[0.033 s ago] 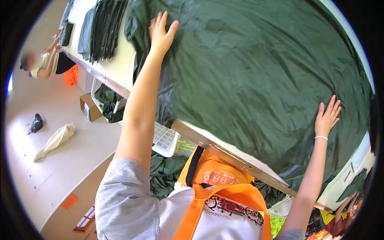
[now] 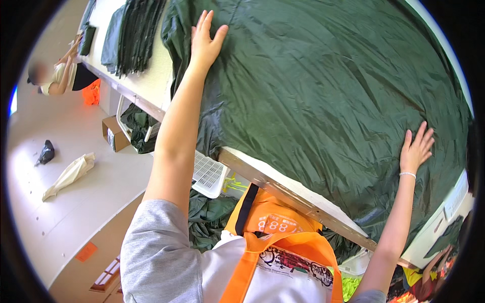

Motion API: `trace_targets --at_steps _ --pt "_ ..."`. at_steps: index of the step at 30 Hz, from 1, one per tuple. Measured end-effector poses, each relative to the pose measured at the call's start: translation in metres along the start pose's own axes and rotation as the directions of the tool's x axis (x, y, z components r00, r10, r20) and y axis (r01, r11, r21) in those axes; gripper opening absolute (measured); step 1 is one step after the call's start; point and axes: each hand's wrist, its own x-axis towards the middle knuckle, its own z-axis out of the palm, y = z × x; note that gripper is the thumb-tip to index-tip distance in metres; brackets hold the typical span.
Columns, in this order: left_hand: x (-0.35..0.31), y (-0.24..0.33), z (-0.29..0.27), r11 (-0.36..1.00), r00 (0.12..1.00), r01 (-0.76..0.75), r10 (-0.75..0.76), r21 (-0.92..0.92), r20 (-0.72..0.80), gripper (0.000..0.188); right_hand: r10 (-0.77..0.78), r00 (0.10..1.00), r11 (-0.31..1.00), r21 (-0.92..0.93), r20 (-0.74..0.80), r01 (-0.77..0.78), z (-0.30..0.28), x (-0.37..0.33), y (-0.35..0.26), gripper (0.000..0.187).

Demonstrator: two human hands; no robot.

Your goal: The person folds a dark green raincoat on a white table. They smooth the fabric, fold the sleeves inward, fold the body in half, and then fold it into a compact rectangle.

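Observation:
A wide sheet of thin, shiny dark green fabric point(image 2: 313, 101) lies over the table in front of me, wrinkled in long diagonal creases. My left hand point(image 2: 206, 45) rests on it near its far left side, fingers stretched out and nothing held. On the right part of the cloth my right hand point(image 2: 417, 149) lies flat, fingers spread, a pale bracelet at the wrist. Along the near side, a strip of the white tabletop point(image 2: 298, 184) shows between the cloth and the table's edge.
Left of the cloth stands a stack of folded dark green pieces point(image 2: 135, 38). Below the table edge are a white plastic basket point(image 2: 208, 174) and more green fabric point(image 2: 209, 214). A cardboard box point(image 2: 115, 134) sits on the floor. A person point(image 2: 59, 78) stands at the far left.
Both arms keep nearly the same pose. The cloth's creases have shifted slightly, with more fine diagonal lines between my hands.

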Motion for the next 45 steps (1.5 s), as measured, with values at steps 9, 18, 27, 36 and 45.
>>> trace_targets --at_steps 9,18,27,36,45 --pt "-0.078 -0.085 -0.104 0.548 0.617 0.696 -0.787 0.464 0.003 0.069 -0.055 0.992 0.994 0.102 0.111 0.044 -0.025 -0.105 -0.044 0.062" --pt "-0.295 -0.036 -0.142 0.614 0.667 0.738 -0.728 0.281 -0.161 0.084 0.168 0.985 0.942 0.289 0.026 -0.168 -0.093 -0.168 0.033 0.054" --pt "-0.356 -0.094 -0.109 -0.062 0.104 0.890 -0.937 -0.452 0.334 0.092 0.846 -0.081 -0.160 0.106 0.526 -0.981 -0.109 -0.369 0.319 0.069" --pt "-0.327 -0.101 -0.136 0.047 0.067 0.995 -0.973 -0.093 0.220 0.099 0.790 0.008 -0.344 0.453 0.613 -0.822 -0.123 -0.281 0.341 0.016" --pt "-0.272 -0.061 -0.188 -0.142 0.075 0.740 -0.954 -0.658 0.291 0.055 0.777 0.625 0.234 0.954 -0.069 -0.186 -0.393 -0.066 0.350 0.029"
